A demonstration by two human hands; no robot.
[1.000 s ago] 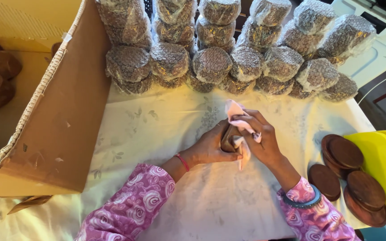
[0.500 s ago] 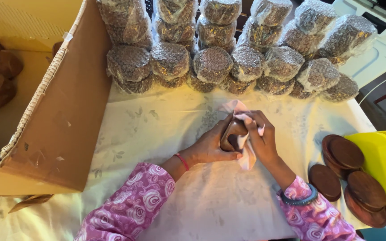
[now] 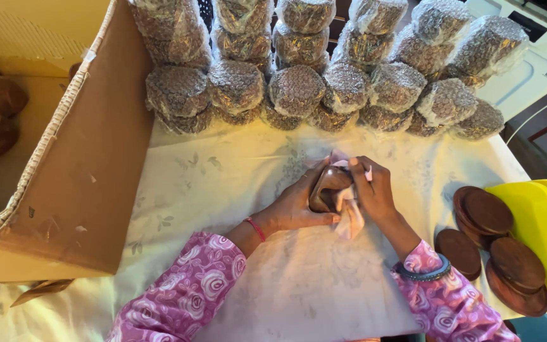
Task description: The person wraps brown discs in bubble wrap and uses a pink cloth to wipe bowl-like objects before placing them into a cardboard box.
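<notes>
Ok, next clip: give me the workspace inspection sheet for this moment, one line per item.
Surface: table under a pale floral cloth.
Job's things: brown wooden piece and pink cloth, both held above the table.
Clutter: bubble-wrapped bundles stacked at the far edge; cardboard box; brown round discs; yellow tape dispenser.
Fingers: left hand cups the piece; right hand presses the cloth to it.
Cables: nothing seen.
Surroundings: white surface beyond the table.

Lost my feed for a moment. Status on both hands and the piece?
Left hand cradles brown wooden bowl. Right hand presses pink cloth into it. Bubble-wrapped bundles stacked behind, apart from hands.
</notes>
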